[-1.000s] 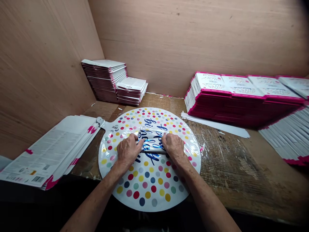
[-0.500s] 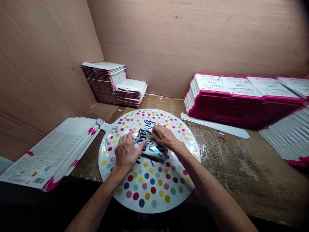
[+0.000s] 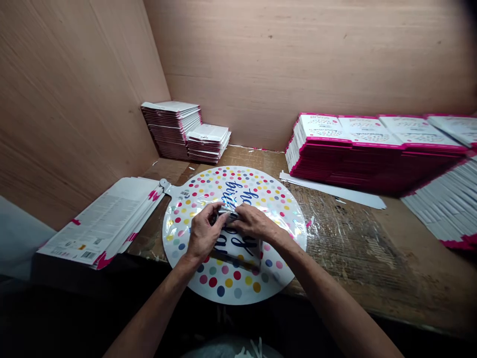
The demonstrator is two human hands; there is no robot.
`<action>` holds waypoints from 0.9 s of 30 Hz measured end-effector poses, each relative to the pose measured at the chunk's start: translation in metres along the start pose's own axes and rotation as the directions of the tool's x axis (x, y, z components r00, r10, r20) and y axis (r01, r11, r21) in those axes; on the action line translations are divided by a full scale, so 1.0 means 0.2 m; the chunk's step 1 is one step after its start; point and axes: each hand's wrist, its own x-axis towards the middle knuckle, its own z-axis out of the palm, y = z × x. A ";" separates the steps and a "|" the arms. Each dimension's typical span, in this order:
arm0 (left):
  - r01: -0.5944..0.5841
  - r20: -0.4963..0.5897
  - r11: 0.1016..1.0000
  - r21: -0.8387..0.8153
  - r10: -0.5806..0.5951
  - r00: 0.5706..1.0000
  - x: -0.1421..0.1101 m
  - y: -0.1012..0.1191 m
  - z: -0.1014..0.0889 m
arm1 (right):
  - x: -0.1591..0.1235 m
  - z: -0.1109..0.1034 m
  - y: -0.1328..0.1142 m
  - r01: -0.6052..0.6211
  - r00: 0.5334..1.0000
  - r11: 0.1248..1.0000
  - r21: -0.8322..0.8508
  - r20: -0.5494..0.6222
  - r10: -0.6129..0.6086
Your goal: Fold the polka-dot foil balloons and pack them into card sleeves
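A round flat foil balloon (image 3: 238, 293), white with multicoloured dots and dark blue lettering, lies on the worktop, its tail pointing left. On its middle rests a shiny rectangular packet (image 3: 242, 248); dark lettering shows on or through it, and I cannot tell which. My left hand (image 3: 206, 229) pinches the packet's far edge, thumb and fingers closed. Facing it, my right hand (image 3: 251, 221) grips the same edge with bent fingers. The fingertips of both hands almost meet there, hiding part of the edge.
Folded white-and-pink cartons form a stack (image 3: 173, 129) at the back left, a pile (image 3: 100, 219) at the near left and a long row (image 3: 350, 159) at the back right. More cartons (image 3: 447, 209) lean at far right. A white strip (image 3: 335, 191) lies before the row.
My hands have drawn closer together at the packet's far edge, my left moving right. The packet now lies lower and flatter. The view has shifted slightly.
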 end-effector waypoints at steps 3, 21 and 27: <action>-0.137 -0.129 0.977 0.164 0.159 0.979 -0.03 0.05 -0.03 | -0.04 -0.04 0.02 0.066 0.983 0.997 -0.035 -0.169 -0.071; -0.615 0.301 0.787 0.051 0.576 0.760 -0.33 -0.07 -0.17 | -0.55 0.38 0.06 0.231 0.841 0.870 0.437 -0.538 0.047; -0.306 0.498 0.919 0.249 0.150 0.854 -0.20 -0.02 -0.12 | -0.56 0.33 0.06 -0.028 0.829 0.901 0.434 -0.494 0.263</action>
